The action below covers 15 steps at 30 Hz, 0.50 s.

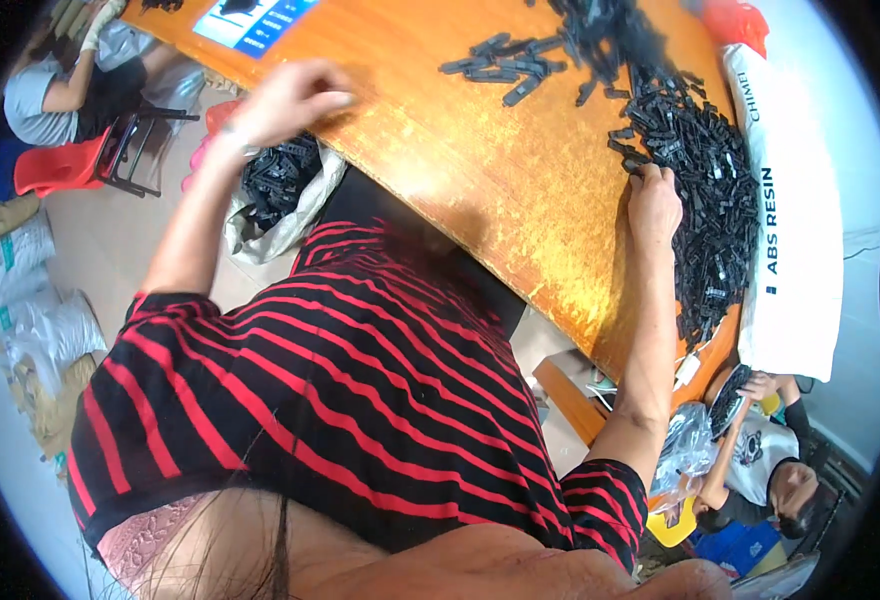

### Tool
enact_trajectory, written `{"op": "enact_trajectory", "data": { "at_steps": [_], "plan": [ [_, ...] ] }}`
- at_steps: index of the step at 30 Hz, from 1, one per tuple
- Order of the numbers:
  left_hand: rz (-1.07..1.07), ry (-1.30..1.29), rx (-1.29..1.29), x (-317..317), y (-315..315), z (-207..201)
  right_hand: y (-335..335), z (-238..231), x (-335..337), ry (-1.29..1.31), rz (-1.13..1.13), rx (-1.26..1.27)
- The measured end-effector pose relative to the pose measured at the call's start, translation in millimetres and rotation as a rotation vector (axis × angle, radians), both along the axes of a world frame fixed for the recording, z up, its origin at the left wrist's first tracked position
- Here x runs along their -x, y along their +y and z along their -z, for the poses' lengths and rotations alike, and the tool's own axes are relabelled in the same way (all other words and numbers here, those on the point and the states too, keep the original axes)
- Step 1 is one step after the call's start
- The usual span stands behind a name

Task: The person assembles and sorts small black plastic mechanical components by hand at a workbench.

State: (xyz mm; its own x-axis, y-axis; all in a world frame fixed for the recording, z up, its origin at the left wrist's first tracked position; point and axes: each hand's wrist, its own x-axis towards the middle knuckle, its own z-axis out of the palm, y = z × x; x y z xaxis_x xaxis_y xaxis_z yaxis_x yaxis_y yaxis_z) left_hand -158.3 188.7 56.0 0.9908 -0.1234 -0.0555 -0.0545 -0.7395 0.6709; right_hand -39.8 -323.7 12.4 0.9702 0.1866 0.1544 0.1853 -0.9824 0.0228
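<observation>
A long heap of small black plastic parts [705,190] runs down the right side of the orange-brown table [440,150]. At the heap's left edge, my right hand [655,205] has its fingers bent and closed on a black plastic part, mostly covered by the fingertips. My left hand [295,103] is over the table's near left edge, its fingers curled in and the thumb pointing right; no part shows in it. Just below that hand, a pale open sack [330,185] holds more black parts. A smaller loose group of parts [505,65] lies farther off on the table.
A white printed sack [795,220] lies along the table's right edge. A blue-and-white printed sheet [253,22] is at the far left. One person [765,465] works at lower right, another [55,95] at upper left beside a red chair [65,168]. Filled bags [50,325] stand on the left.
</observation>
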Motion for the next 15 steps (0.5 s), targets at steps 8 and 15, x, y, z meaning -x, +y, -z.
{"op": "enact_trajectory", "data": {
  "at_steps": [8,15],
  "plan": [
    [0.060,-0.462,-0.161,-105,-177,43,81,-1,41,0.055,-0.166,-0.494],
    [0.071,-0.466,-0.273,-140,-198,61,150,14,70,0.015,-0.208,-0.503]
  ]
}}
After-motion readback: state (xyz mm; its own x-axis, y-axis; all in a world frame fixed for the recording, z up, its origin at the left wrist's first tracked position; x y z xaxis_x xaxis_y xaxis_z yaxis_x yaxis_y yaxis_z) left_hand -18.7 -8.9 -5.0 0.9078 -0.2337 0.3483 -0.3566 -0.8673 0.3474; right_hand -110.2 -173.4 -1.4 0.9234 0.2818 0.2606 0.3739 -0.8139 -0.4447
